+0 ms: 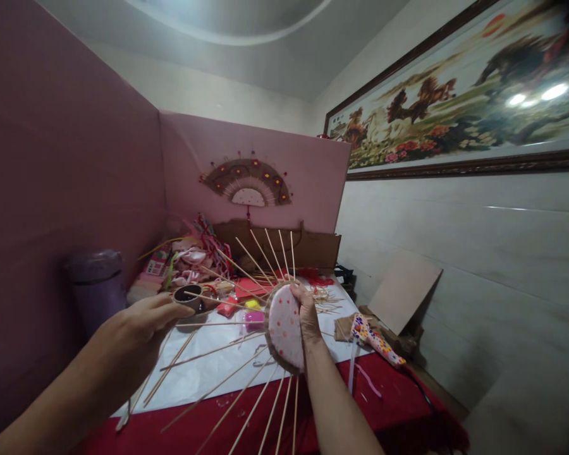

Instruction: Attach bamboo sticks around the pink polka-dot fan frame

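Note:
My right hand (307, 311) grips the edge of a round dotted pink disc (284, 328), holding it up on edge above the table. Several thin wooden sticks (260, 256) fan out from the disc like spokes, upward and downward. My left hand (140, 328) reaches in from the left with fingers held together, its tips at the end of one spoke near a small dark roll of tape (188, 296). Whether it pinches that stick is unclear.
A table with a red cloth (389, 404) and a white sheet (218, 366) carries loose sticks, coloured clay tubs (252, 314), ribbons and a dotted fabric piece (377, 341). A purple bin (95, 281) stands left. Pink partition walls with a finished fan (247, 183) enclose the back.

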`<action>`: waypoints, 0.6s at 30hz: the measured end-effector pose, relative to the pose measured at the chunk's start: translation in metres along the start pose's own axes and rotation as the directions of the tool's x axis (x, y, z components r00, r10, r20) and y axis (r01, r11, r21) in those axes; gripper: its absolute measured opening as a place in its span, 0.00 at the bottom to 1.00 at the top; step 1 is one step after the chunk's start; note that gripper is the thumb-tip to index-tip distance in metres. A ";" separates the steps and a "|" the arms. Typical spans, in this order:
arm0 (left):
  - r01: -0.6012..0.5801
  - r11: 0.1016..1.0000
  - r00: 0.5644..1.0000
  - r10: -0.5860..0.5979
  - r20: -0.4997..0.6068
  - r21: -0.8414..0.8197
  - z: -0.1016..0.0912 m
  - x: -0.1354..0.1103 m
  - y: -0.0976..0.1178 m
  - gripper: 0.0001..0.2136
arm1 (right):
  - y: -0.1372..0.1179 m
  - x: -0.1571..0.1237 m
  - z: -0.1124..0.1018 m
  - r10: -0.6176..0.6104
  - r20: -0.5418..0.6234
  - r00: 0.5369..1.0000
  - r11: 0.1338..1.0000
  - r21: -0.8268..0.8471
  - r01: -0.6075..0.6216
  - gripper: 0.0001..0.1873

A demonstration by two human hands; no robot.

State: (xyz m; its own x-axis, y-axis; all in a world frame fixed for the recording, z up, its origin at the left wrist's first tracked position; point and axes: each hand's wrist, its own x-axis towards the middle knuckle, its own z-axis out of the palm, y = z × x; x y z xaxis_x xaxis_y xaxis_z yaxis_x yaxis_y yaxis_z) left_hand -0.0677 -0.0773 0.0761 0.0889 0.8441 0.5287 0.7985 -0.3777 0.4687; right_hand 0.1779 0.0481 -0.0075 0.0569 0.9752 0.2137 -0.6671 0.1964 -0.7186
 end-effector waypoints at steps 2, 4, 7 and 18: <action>0.025 0.995 1.000 -0.024 0.006 -0.093 -0.004 0.004 -0.002 0.09 | -0.001 -0.006 0.002 0.051 0.016 0.999 0.999 0.010 -0.052 0.12; 0.069 0.978 0.998 -0.065 0.024 -0.198 -0.006 0.008 -0.006 0.10 | -0.001 -0.008 0.002 0.097 0.042 0.994 0.995 0.014 -0.098 0.12; 0.117 0.945 0.992 -0.094 0.088 -0.304 -0.004 0.012 -0.018 0.11 | 0.003 -0.003 -0.003 0.090 0.050 0.995 0.996 0.018 -0.091 0.11; 0.298 0.868 0.884 -0.095 0.457 -0.396 0.071 -0.003 -0.023 0.08 | 0.000 -0.003 -0.002 0.073 0.060 0.996 0.997 0.004 -0.073 0.14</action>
State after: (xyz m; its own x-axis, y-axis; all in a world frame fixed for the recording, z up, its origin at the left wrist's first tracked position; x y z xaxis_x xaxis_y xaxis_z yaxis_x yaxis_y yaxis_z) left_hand -0.0443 -0.0442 0.0139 0.2750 0.9563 0.0992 0.4838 -0.2268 0.8453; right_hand 0.1788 0.0458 -0.0095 -0.0369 0.9790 0.2004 -0.6726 0.1240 -0.7295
